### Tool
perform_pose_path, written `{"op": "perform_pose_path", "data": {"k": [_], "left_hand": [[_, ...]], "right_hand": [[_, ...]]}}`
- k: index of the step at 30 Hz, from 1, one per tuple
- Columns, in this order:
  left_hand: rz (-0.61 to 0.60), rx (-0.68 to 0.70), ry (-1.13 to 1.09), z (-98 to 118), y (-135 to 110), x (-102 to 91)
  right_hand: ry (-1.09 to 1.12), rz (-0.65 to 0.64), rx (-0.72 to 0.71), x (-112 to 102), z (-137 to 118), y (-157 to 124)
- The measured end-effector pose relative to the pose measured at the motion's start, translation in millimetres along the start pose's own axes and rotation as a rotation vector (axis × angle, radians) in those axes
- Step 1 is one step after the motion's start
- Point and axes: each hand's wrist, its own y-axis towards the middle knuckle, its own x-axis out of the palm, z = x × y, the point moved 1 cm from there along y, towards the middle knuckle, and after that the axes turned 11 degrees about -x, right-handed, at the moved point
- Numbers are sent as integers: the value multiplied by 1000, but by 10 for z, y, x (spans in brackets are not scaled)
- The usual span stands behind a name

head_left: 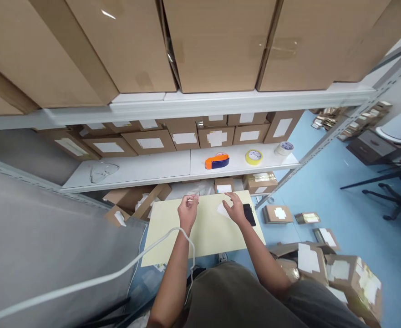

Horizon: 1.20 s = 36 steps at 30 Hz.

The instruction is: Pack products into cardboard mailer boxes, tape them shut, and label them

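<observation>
My left hand hovers over a pale yellow board, its fingers curled together at the tips. Whatever they pinch, if anything, is too small to make out. To the right, my right hand has its thumb and fingers apart, with nothing visible between them. Close beside its fingers lies a small white sheet of paper, partly covered by the hand. A black phone rests on the board just right of my right wrist.
Behind the board, a shelf carries an orange and blue tape dispenser, a yellow tape roll, a clear tape roll and labelled boxes. A white cable crosses near my left forearm. Cartons lie on the floor at right.
</observation>
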Motion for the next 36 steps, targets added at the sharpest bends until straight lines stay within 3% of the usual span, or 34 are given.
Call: {"op": "perform_pose_path", "data": {"k": [7, 13, 18, 28, 32, 36], "left_hand": [[-73, -46, 8, -266, 112, -138], [-196, -48, 26, -557, 77, 67], [-277, -78, 63, -849, -20, 291], [-271, -143, 150, -1245, -78, 899], [-274, -138, 151, -1405, -110, 1159], [-307, -163, 186, -1555, -193, 1304]], "right_hand": [[-207, 59, 107, -235, 121, -336], [-445, 122, 333, -634, 293, -919], [-596, 115, 515, -808, 691, -1307], [-627, -115, 832, -521, 1760, -1369], [-595, -133, 836, -424, 2130, -1448], [-589, -209, 864, -360, 2351, -1477]]}}
